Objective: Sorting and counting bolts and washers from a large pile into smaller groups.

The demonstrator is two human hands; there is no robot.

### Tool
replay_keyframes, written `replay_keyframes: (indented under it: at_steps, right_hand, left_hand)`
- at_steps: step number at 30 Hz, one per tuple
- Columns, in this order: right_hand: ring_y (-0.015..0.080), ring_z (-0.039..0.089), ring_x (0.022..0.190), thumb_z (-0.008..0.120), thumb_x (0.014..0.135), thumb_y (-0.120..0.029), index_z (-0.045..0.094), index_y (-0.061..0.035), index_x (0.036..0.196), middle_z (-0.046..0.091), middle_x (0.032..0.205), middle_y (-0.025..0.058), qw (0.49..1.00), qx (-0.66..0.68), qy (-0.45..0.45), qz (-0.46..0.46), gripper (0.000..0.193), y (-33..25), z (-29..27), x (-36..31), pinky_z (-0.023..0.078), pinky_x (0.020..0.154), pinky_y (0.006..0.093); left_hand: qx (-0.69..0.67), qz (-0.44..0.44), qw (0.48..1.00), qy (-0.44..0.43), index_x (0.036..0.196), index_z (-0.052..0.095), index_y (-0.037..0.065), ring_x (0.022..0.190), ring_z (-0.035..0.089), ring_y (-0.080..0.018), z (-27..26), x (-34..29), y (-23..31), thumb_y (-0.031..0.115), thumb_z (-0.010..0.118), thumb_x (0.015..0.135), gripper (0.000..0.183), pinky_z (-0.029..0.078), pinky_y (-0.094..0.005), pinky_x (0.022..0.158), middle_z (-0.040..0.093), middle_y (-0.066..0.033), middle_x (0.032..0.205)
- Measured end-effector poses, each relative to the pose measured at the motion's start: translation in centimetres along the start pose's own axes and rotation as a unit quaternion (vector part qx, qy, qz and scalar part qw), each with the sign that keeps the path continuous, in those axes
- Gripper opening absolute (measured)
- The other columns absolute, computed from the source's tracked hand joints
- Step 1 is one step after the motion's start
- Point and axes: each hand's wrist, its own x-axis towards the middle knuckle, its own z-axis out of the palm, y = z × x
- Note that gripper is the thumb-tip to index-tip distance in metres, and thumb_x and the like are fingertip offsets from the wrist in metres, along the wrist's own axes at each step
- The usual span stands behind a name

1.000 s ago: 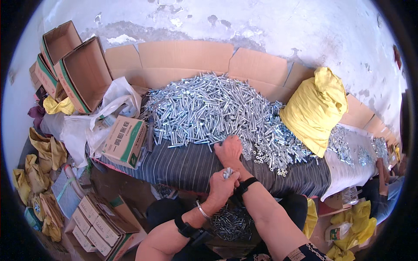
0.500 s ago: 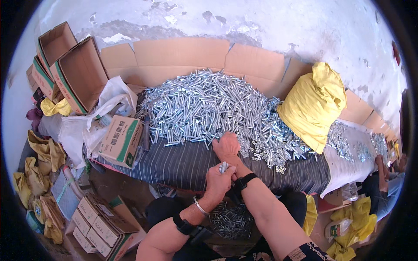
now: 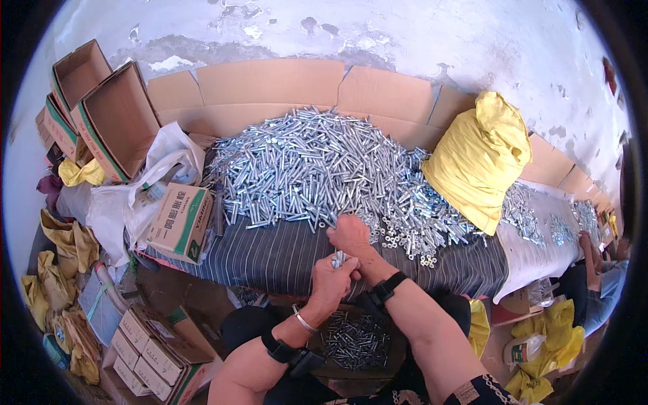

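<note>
My left hand [image 3: 329, 282] is closed around a small bunch of silvery bolts [image 3: 338, 258], whose ends stick up past the thumb and fingers. Just beyond it, my right hand [image 3: 349, 234] rests at the near edge of a big heap of silvery bolts [image 3: 304, 162]. Its fingers are curled in, and whatever they hold is hidden. The right wrist almost touches my left fingertips. Loose nuts [image 3: 412, 246] lie right of the right hand. Under the heap is a dark striped cloth [image 3: 270, 253].
A yellow sack [image 3: 479, 162] stands at the heap's right. To the left are a carton [image 3: 180, 223], a white plastic bag [image 3: 111, 209] and open cardboard boxes [image 3: 118, 125]. Below my hands sits a container of darker bolts [image 3: 354, 341]. Another person's arm [image 3: 592, 260] shows far right.
The view has shifted slightly. My right hand has drawn back a little toward me along the heap's edge. My left hand still grips the bolts.
</note>
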Motion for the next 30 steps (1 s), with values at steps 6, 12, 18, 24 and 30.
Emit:
replay_keyframes:
  at_steps: [6,12,18,24,30]
  right_hand:
    - [0.0384,0.065,0.085,0.066,0.078,-0.037,0.067,0.0,0.087,0.066,0.088,0.0237,0.992,-0.07,-0.083,-0.067,0.038,2.2,-2.1,-0.8,0.052,0.075,0.047]
    - [0.0377,0.064,0.079,0.065,0.077,-0.03,0.064,-0.0023,0.078,0.064,0.079,0.0202,0.989,-0.016,0.063,-0.13,0.027,5.5,-2.8,-0.7,0.052,0.071,0.047]
    - [0.0405,0.062,0.069,0.066,0.076,-0.018,0.058,-0.0026,0.075,0.061,0.069,0.0207,0.975,0.029,0.127,-0.182,0.017,7.6,-3.9,-0.9,0.05,0.061,0.0497]
    - [0.0443,0.061,0.069,0.065,0.078,-0.018,0.058,0.001,0.078,0.06,0.069,0.0258,0.981,0.117,0.1,-0.122,0.02,8.6,-3.6,-3.1,0.049,0.065,0.0501]
    - [0.0396,0.061,0.061,0.065,0.078,-0.018,0.057,0.0021,0.073,0.06,0.065,0.0232,0.967,0.214,0.126,-0.054,0.022,11.4,-1.9,-3.5,0.049,0.058,0.0451]
  left_hand:
    - [-0.05,-0.006,0.999,0.015,0.082,0.061,0.001,0.04,0.041,-0.005,-1.3,0.9,0.5,0.012,0.061,0.088,0.013,0.029,-0.0211,0.032,0.061,-0.0067,0.064]
    - [-0.141,-0.028,0.989,0.025,0.086,0.061,-0.001,0.045,0.043,-0.0055,-2.9,2.0,1.1,0.01,0.06,0.088,0.012,0.031,-0.0201,0.036,0.063,-0.011,0.071]
    - [-0.159,-0.038,0.986,0.041,0.085,0.061,0.0,0.048,0.046,-0.0058,-2.4,2.9,0.3,0.011,0.06,0.089,0.012,0.033,-0.0207,0.039,0.062,-0.0097,0.07]
    - [-0.164,-0.064,0.983,0.048,0.085,0.062,-0.001,0.051,0.051,-0.0092,-1.7,3.8,-0.6,0.013,0.06,0.09,0.014,0.038,-0.0233,0.041,0.063,-0.0108,0.071]
    - [-0.117,-0.096,0.988,0.003,0.089,0.063,-0.001,0.059,0.06,-0.0138,-0.1,4.3,-1.3,0.017,0.059,0.092,0.019,0.05,-0.0259,0.049,0.066,-0.0145,0.077]
